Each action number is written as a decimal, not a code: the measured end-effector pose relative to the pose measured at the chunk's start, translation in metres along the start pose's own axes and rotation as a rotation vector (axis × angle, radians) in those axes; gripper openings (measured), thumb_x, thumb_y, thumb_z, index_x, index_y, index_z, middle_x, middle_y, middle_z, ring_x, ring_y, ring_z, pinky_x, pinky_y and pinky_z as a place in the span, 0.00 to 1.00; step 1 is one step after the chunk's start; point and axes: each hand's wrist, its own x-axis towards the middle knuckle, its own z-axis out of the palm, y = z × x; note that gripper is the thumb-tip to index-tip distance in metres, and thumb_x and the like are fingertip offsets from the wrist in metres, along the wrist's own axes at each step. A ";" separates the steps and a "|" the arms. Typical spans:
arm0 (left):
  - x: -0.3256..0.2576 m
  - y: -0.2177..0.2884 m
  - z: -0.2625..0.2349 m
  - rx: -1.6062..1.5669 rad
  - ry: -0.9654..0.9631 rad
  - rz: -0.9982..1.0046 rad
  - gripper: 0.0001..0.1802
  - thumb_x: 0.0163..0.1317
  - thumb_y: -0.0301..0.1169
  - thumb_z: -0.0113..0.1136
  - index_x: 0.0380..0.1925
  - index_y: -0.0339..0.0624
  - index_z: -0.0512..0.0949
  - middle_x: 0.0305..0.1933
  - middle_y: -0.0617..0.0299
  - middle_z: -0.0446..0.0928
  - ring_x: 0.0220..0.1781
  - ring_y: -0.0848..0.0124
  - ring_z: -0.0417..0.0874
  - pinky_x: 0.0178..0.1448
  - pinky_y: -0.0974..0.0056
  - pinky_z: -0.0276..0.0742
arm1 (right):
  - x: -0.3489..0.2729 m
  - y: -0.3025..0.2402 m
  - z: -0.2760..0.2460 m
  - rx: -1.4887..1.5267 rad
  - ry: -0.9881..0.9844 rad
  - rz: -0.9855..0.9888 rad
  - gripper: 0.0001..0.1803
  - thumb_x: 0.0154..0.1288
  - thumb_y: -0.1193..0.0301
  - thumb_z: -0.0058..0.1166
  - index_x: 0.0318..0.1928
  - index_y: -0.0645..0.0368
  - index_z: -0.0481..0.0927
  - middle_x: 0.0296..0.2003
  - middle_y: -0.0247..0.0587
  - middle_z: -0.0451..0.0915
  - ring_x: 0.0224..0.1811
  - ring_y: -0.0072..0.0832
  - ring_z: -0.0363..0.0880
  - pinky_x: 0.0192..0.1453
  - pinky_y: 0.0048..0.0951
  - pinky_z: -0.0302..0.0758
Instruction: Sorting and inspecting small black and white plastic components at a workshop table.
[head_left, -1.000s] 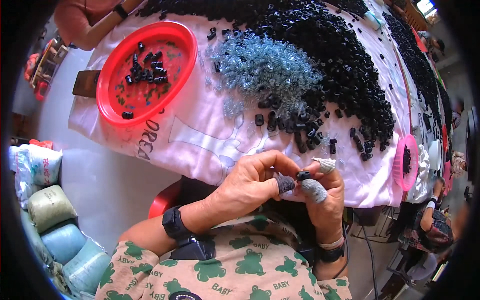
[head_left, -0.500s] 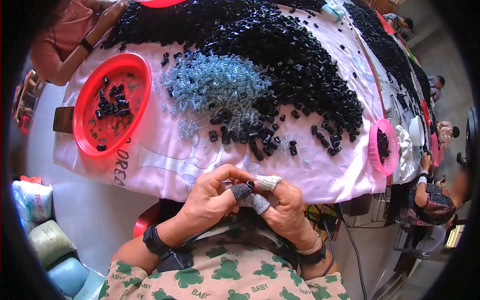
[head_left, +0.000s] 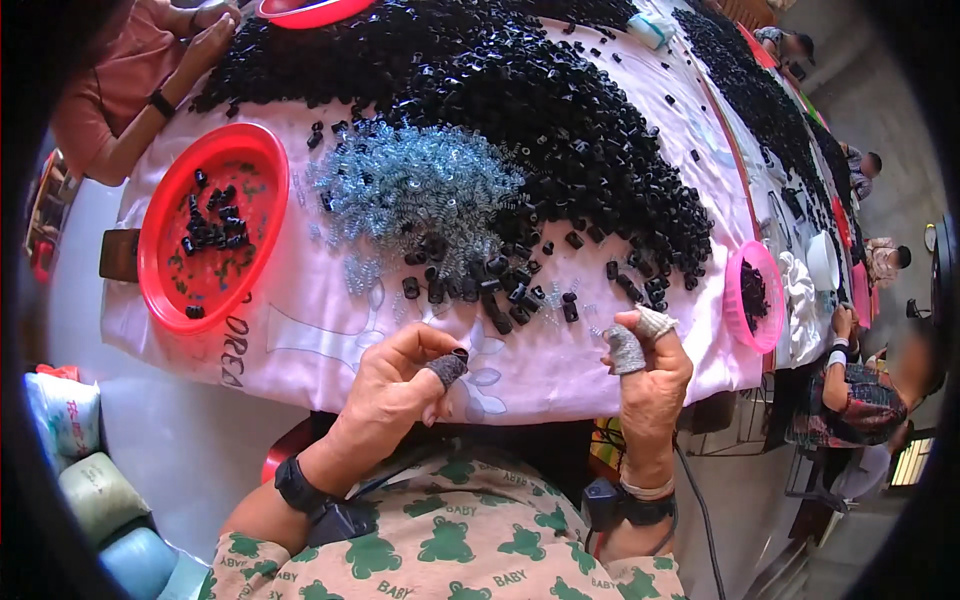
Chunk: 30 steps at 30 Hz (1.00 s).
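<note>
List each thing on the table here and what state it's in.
left hand: pinching a small black part
right hand: fingers capped, holding nothing visible
red tray: partly filled with black parts
pink bowl: holding black parts
springs: heaped loose

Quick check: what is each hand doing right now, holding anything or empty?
Left hand: fingers pinched shut on a small black part.
Right hand: fingers curled with thumb raised, nothing visible in its grip.

Small assembly workshop: long table (head_left: 330,350) w/ pink cloth, heaped black caps (head_left: 560,120) and springs (head_left: 410,190) on it, red tray (head_left: 205,235) at left end, other workers along right side.
</note>
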 end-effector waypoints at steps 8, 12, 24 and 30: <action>0.001 0.001 -0.001 -0.030 -0.011 -0.028 0.09 0.60 0.21 0.52 0.41 0.33 0.74 0.27 0.63 0.74 0.21 0.81 0.74 0.24 0.76 0.70 | 0.021 -0.005 0.017 -0.235 -0.228 -0.057 0.07 0.61 0.81 0.57 0.41 0.65 0.80 0.34 0.36 0.79 0.34 0.19 0.76 0.39 0.20 0.73; 0.003 0.001 -0.002 -0.061 -0.030 -0.046 0.09 0.60 0.21 0.52 0.41 0.32 0.74 0.27 0.63 0.75 0.21 0.81 0.74 0.25 0.76 0.70 | 0.052 -0.006 0.024 -0.362 -0.210 -0.131 0.09 0.59 0.80 0.53 0.42 0.64 0.81 0.34 0.43 0.79 0.33 0.27 0.78 0.39 0.25 0.73; 0.004 0.000 -0.005 -0.069 -0.049 -0.080 0.08 0.62 0.23 0.55 0.41 0.33 0.75 0.26 0.65 0.75 0.21 0.82 0.73 0.26 0.76 0.70 | 0.066 -0.001 0.010 -0.472 -0.189 -0.180 0.10 0.61 0.81 0.50 0.41 0.65 0.81 0.36 0.44 0.80 0.36 0.30 0.80 0.42 0.27 0.74; 0.005 0.001 -0.004 -0.075 -0.069 -0.072 0.08 0.62 0.23 0.55 0.41 0.33 0.74 0.26 0.65 0.75 0.21 0.82 0.73 0.25 0.76 0.69 | 0.042 0.001 -0.020 -0.497 -0.100 -0.119 0.10 0.60 0.82 0.51 0.42 0.65 0.81 0.35 0.42 0.79 0.36 0.28 0.78 0.42 0.25 0.73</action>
